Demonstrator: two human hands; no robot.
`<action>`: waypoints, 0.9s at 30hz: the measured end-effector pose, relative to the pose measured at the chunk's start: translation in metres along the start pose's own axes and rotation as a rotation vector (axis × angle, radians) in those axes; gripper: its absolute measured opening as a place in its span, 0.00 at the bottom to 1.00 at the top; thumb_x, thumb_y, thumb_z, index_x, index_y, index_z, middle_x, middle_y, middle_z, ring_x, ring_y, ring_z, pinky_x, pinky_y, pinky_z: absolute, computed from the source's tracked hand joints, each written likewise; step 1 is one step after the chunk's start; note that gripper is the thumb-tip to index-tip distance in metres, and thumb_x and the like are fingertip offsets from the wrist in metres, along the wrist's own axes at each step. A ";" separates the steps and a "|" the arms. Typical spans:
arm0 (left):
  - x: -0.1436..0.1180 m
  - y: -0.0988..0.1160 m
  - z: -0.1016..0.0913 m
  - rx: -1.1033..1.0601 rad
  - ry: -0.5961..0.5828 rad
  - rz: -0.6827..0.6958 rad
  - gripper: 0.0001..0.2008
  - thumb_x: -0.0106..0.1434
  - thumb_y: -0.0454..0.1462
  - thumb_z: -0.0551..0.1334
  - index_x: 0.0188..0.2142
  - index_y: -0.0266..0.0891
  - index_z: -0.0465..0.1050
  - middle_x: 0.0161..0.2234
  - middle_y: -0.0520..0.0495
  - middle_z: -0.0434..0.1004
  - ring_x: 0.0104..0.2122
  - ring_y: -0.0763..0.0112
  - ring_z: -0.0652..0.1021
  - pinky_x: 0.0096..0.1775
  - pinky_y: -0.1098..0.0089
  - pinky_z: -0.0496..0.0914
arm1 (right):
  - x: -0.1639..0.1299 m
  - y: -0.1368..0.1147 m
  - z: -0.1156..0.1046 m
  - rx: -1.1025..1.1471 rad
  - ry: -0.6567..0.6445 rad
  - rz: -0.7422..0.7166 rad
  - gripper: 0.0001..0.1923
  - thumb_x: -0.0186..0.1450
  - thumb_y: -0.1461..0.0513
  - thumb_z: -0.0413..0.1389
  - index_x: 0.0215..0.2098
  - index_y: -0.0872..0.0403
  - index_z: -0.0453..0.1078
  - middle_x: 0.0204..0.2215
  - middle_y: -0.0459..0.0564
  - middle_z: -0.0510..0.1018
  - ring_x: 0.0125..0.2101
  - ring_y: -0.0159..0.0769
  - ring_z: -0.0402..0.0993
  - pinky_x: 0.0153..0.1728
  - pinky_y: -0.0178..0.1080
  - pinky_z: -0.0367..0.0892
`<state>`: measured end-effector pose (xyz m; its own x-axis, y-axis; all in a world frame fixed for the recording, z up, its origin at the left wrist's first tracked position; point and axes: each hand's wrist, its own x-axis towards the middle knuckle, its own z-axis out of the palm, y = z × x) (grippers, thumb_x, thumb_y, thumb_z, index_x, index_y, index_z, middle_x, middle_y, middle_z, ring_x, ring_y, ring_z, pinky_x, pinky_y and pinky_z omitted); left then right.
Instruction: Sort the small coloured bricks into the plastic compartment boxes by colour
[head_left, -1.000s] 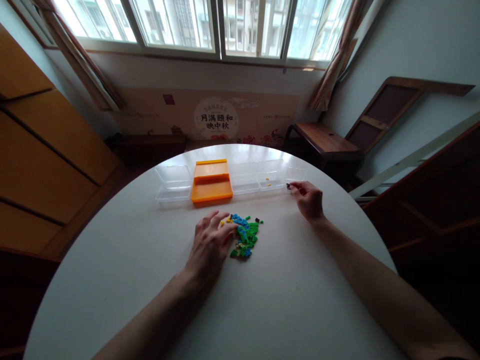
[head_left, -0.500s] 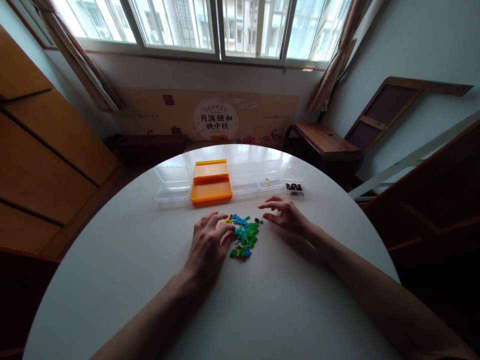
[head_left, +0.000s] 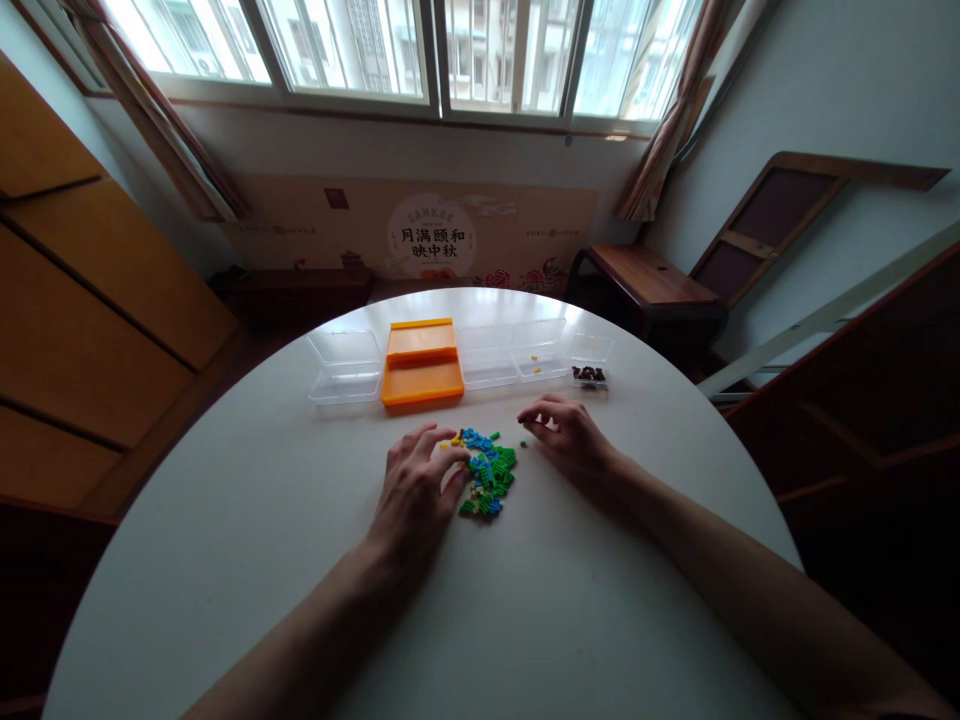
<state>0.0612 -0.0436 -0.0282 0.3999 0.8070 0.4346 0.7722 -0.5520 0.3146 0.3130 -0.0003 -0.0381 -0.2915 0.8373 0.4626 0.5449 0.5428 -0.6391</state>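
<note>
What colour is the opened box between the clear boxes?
Orange; the opened box shows best in the head view.

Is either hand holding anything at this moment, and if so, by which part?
The right hand has its fingertips pinched together beside the brick pile; whether they hold a brick cannot be told. The left hand rests flat against the pile, holding nothing.

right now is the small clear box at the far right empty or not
Not empty: the small clear box holds a few dark brown pieces along its near edge. Its lid is off or folded back.
</note>
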 end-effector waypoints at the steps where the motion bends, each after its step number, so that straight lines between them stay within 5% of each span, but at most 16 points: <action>1: 0.000 0.000 0.000 0.001 0.002 -0.005 0.07 0.61 0.36 0.62 0.39 0.46 0.76 0.49 0.46 0.73 0.54 0.54 0.68 0.53 0.51 0.63 | 0.001 0.005 -0.003 -0.002 0.062 0.040 0.07 0.63 0.63 0.56 0.35 0.54 0.77 0.30 0.49 0.77 0.27 0.31 0.71 0.31 0.34 0.67; 6: 0.000 0.002 -0.002 0.004 0.014 -0.030 0.07 0.62 0.37 0.61 0.39 0.45 0.75 0.48 0.45 0.74 0.54 0.55 0.68 0.53 0.51 0.62 | 0.007 0.037 -0.029 -0.120 0.458 0.237 0.10 0.61 0.58 0.56 0.35 0.55 0.77 0.30 0.50 0.78 0.25 0.33 0.68 0.32 0.37 0.67; 9: 0.001 0.001 -0.002 0.015 0.016 -0.049 0.07 0.62 0.37 0.60 0.39 0.44 0.75 0.48 0.45 0.74 0.54 0.55 0.68 0.53 0.52 0.62 | 0.007 0.056 -0.046 -0.282 0.565 0.286 0.13 0.61 0.58 0.55 0.37 0.56 0.78 0.29 0.52 0.78 0.27 0.36 0.69 0.34 0.40 0.68; 14: 0.003 -0.007 -0.005 0.090 0.017 -0.101 0.11 0.63 0.38 0.58 0.45 0.42 0.73 0.50 0.43 0.72 0.54 0.55 0.68 0.53 0.52 0.62 | 0.004 0.071 -0.057 -0.348 0.571 0.361 0.14 0.60 0.59 0.53 0.37 0.57 0.79 0.31 0.53 0.78 0.25 0.36 0.68 0.34 0.41 0.68; 20: 0.005 -0.013 -0.003 0.160 -0.052 -0.185 0.23 0.65 0.38 0.54 0.60 0.41 0.62 0.57 0.40 0.67 0.59 0.52 0.63 0.57 0.50 0.59 | 0.006 0.057 -0.046 -0.309 0.519 0.300 0.13 0.59 0.60 0.54 0.36 0.56 0.78 0.31 0.52 0.78 0.28 0.37 0.69 0.36 0.41 0.68; 27: 0.005 -0.016 0.004 0.197 -0.121 -0.112 0.19 0.67 0.38 0.52 0.55 0.52 0.68 0.61 0.43 0.62 0.62 0.46 0.58 0.56 0.43 0.57 | 0.005 0.031 -0.025 -0.301 0.355 0.131 0.10 0.62 0.61 0.54 0.38 0.53 0.77 0.32 0.52 0.77 0.34 0.41 0.70 0.40 0.44 0.68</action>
<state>0.0525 -0.0298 -0.0350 0.3529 0.8867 0.2987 0.8916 -0.4155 0.1800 0.3483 0.0186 -0.0397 0.0526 0.7944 0.6051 0.7779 0.3474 -0.5236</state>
